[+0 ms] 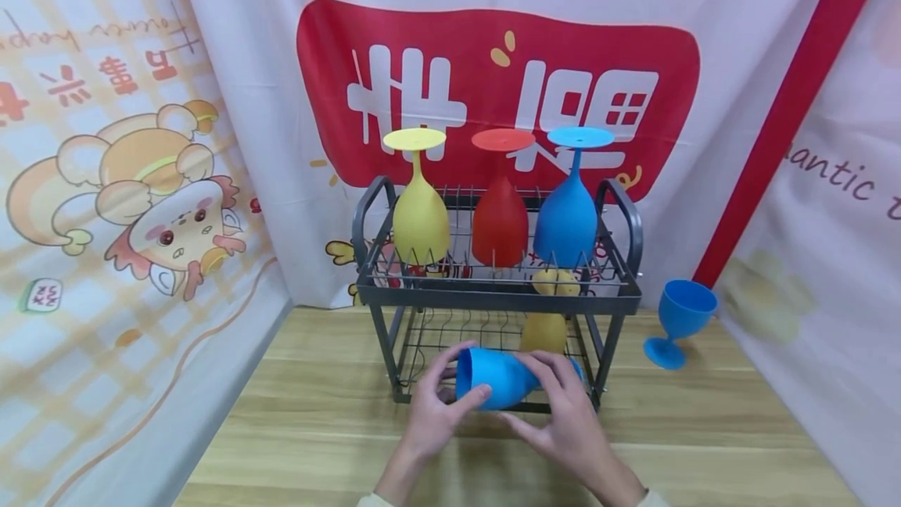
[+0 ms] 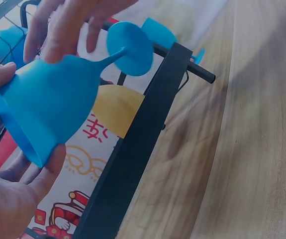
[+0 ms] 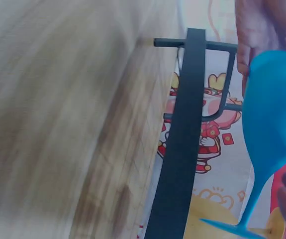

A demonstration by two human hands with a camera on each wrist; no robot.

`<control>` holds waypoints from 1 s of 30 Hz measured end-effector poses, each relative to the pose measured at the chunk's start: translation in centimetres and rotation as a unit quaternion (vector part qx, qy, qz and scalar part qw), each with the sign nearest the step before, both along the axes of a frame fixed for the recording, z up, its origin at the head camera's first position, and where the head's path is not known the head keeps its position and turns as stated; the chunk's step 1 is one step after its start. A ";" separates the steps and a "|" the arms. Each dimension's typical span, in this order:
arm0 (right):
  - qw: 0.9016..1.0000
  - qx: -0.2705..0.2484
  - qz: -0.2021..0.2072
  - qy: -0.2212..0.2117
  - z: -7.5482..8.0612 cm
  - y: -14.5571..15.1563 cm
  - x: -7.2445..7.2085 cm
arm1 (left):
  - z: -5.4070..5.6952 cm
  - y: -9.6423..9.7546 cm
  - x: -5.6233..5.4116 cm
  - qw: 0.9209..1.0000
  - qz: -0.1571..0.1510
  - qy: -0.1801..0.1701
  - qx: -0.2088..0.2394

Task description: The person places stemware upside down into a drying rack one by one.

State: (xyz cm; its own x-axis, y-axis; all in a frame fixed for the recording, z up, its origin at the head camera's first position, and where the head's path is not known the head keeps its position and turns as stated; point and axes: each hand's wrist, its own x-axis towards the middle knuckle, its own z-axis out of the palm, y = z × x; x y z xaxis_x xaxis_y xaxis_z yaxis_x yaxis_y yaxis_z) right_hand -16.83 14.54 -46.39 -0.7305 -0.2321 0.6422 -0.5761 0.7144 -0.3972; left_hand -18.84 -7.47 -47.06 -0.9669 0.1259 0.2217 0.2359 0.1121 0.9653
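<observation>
My left hand [image 1: 435, 407] grips a blue goblet [image 1: 496, 379] by its bowl near the rim, thumb on the near side. The goblet lies tilted on its side, mouth to the left; its foot [image 2: 130, 49] points to the right in the left wrist view. My right hand [image 1: 563, 413] is at the stem end, fingers loosely spread over the bowl and thumb standing apart below. Both hands are in front of the lower tier of a dark two-tier rack [image 1: 493, 300]. Behind the held goblet, a yellow goblet [image 1: 545, 329] stands upside down on that tier.
On the upper tier, a yellow goblet [image 1: 421, 221], a red goblet [image 1: 500, 221] and a blue goblet [image 1: 566, 221] stand upside down in a row. Another blue goblet [image 1: 683, 310] stands upright on the wooden table [image 1: 711, 429], right of the rack. Printed cloth [image 1: 246, 100] surrounds the table.
</observation>
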 end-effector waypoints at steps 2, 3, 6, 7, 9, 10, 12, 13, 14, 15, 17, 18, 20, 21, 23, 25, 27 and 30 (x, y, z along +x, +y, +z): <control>0.999 -0.019 0.007 0.047 -0.3 -0.1 0.2 | 0.0 0.0 -0.1 1.000 0.021 0.004 0.015; 0.998 -0.027 0.008 0.058 -0.5 -0.2 0.3 | 0.0 0.0 -0.1 0.999 0.034 0.004 0.019; 0.998 -0.060 0.008 0.030 -1.1 -0.5 0.5 | 0.1 0.1 -0.1 0.997 0.066 0.004 0.036; 0.997 -0.075 0.004 -0.006 -1.2 -0.6 0.6 | 0.1 0.2 0.0 0.996 0.073 0.004 0.044; 0.989 -0.109 -0.012 -0.101 -1.4 -0.7 0.6 | 0.0 0.4 0.1 0.995 0.082 0.007 0.064; 0.980 -0.131 -0.017 -0.148 -1.5 -0.8 0.6 | -0.1 0.5 0.1 0.994 0.082 0.009 0.073; 0.958 -0.171 -0.026 -0.228 -1.5 -0.9 0.5 | -0.3 0.7 0.3 0.993 0.076 0.012 0.089; 0.948 -0.190 -0.026 -0.254 -1.5 -0.9 0.4 | -0.5 0.7 0.4 0.993 0.070 0.012 0.097; 0.940 -0.207 -0.022 -0.270 -1.5 -0.9 0.4 | -0.6 0.8 0.4 0.993 0.063 0.011 0.103; 0.934 -0.224 -0.015 -0.279 -1.5 -0.9 0.4 | -0.8 0.8 0.5 0.993 0.056 0.010 0.106; 0.924 -0.252 -0.003 -0.287 -1.5 -0.9 0.4 | -1.2 0.7 0.7 0.994 0.043 0.002 0.104; 0.920 -0.264 0.001 -0.288 -1.4 -0.9 0.4 | -1.5 0.6 0.7 0.995 0.035 -0.004 0.097; 0.913 -0.284 0.008 -0.293 -1.3 -0.9 0.5 | -1.9 0.5 0.9 0.997 0.022 -0.013 0.076; 0.909 -0.292 0.011 -0.296 -1.3 -0.9 0.5 | -2.1 0.4 1.0 0.998 0.018 -0.017 0.058; 0.906 -0.300 0.014 -0.299 -1.2 -1.0 0.6 | -2.5 0.5 1.1 1.000 0.014 -0.022 0.015; 0.902 -0.306 0.018 -0.304 -1.1 -1.2 0.7 | -2.9 0.6 1.2 0.999 0.014 -0.017 -0.025; 0.899 -0.312 0.025 -0.306 -0.9 -1.5 0.8 | -3.1 0.9 1.3 0.998 0.017 -0.010 -0.053; 0.894 -0.316 0.033 -0.317 -0.8 -2.0 1.0 | -3.4 1.3 1.5 0.997 0.024 -0.005 -0.077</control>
State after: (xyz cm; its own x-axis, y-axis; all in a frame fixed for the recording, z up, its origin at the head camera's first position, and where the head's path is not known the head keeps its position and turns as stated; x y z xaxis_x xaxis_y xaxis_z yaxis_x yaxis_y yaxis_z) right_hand -15.87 12.54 -47.16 -0.9921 -0.0250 0.1230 -0.1255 0.2039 -0.9709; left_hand -17.34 -6.13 -50.47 -0.9749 0.1109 0.1931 0.2165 0.2704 0.9381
